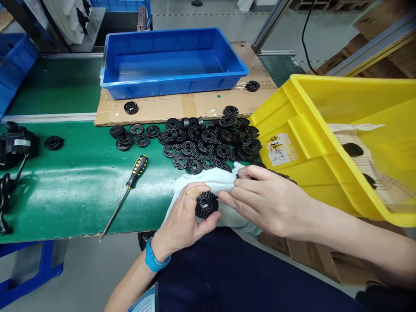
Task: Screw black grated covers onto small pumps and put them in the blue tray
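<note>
My left hand (183, 221) holds a round black plastic disc (207, 205) with a curved-slot pattern, pinched between thumb and fingers. A tan bandage is wrapped round one of its fingers. Close by on the right, my right hand (273, 206) is curled, one fingertip at the disc's edge. Something dark shows beside its fingers, mostly hidden, so I cannot make out what it holds. Beneath both hands lies a pale blue-green cloth (198, 177). Just beyond it, many similar black discs (208, 136) are heaped on the green work surface (78, 182).
A screwdriver (130, 180) lies left of the cloth, its tip over the front edge. Behind the heap, a blue bin (175, 84) stands on cardboard (188, 104). A yellow bin (295, 125) is at right. A black device with a cable (19, 145) sits far left.
</note>
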Available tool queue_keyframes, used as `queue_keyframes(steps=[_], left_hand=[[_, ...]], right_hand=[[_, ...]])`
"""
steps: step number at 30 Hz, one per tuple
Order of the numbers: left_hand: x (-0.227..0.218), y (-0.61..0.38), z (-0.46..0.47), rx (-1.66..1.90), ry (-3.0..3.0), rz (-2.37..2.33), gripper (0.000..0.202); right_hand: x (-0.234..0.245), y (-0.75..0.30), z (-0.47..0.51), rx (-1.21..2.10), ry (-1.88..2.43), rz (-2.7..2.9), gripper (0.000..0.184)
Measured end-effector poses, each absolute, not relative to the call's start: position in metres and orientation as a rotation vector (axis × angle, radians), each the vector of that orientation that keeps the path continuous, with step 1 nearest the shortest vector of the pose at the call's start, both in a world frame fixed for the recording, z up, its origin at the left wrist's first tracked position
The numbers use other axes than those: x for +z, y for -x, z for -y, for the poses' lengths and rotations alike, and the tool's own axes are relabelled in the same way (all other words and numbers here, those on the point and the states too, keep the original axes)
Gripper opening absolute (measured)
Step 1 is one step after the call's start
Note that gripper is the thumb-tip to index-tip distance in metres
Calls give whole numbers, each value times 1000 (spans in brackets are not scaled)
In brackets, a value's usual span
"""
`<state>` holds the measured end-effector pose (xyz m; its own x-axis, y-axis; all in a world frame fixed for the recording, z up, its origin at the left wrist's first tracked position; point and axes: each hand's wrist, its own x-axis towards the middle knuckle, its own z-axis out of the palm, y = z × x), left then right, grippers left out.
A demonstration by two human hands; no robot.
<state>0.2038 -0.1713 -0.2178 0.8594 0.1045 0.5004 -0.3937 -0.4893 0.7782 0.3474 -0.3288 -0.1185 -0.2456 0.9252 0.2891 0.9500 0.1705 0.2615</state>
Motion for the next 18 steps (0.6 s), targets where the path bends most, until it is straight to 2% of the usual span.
queue_keyframes(steps=[11, 18], left_hand=[[-227, -208, 175, 661, -1981, 204, 52], [-226, -207, 171, 570, -1863, 172, 50]], right_hand=[[-116, -352, 327, -614, 1885, 2369, 43], [-128, -356, 332, -572, 1812, 2243, 25]])
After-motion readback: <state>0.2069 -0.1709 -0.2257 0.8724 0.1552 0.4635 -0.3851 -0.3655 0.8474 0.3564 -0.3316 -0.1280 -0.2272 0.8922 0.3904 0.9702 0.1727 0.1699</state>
